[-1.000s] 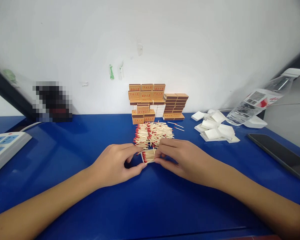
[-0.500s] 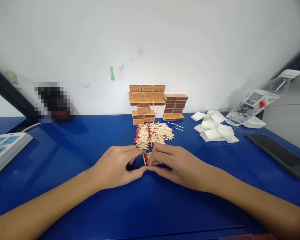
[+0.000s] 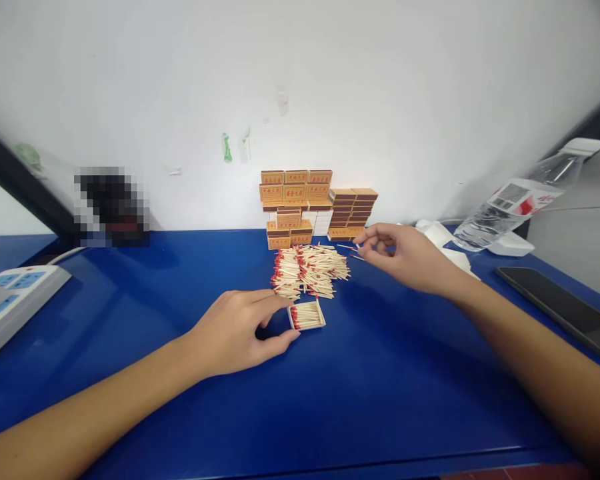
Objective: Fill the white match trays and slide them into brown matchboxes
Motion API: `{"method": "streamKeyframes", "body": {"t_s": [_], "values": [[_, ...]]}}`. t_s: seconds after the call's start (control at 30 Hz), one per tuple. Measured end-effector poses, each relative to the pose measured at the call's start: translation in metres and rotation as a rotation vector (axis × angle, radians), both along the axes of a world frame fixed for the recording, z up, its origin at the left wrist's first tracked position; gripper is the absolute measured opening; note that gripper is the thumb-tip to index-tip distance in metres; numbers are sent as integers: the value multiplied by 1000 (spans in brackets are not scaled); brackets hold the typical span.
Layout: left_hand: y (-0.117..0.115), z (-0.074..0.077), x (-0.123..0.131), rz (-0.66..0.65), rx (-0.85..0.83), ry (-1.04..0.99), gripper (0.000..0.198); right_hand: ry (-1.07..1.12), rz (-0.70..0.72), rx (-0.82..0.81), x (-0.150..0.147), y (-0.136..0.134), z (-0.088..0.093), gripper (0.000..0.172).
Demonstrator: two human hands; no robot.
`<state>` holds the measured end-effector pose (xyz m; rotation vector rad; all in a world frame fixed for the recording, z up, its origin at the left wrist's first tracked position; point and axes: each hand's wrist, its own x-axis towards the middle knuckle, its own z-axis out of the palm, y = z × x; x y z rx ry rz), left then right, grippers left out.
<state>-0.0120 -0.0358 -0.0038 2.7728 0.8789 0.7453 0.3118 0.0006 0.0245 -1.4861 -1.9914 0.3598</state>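
Note:
A small white matchbox tray (image 3: 323,325) lies on the blue table with several red-headed matches inside, heads to the left. My left hand (image 3: 243,328) holds its left end, index finger behind and thumb in front. Out to the right, my right hand (image 3: 400,257) is in a pinch, with a pale match end (image 3: 359,247) showing at its fingertips, right by a few loose matches (image 3: 347,247). A large heap of matches (image 3: 310,267) is spread behind the tray. One red-tipped match leans at the tray's back right corner.
Orange matchboxes (image 3: 295,193) are stacked against the wall, with another stack (image 3: 350,213) beside them. White empty trays (image 3: 435,233) lie partly behind my right hand. A plastic bottle (image 3: 515,200), a phone (image 3: 560,310) and a power strip (image 3: 25,300) are at the sides.
My right hand has left the tray and moved right and away from me, to the loose matches. The matches in the tray are now uncovered. My left hand has stayed at the tray.

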Motion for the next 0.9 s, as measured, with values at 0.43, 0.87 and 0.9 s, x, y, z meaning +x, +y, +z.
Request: {"method": "streamKeyframes", "body": {"t_s": [0.43,0.87,0.9], "values": [[0,0,0,-7,-15,6,26,175,-147,-138,24,27,-17,18],[0,-1,0,-13,-10,-1,27,-325,-168,5,35,40,-33,16],[0,-1,0,-13,-10,-1,27,-327,-166,-3,35,41,-33,16]]}}
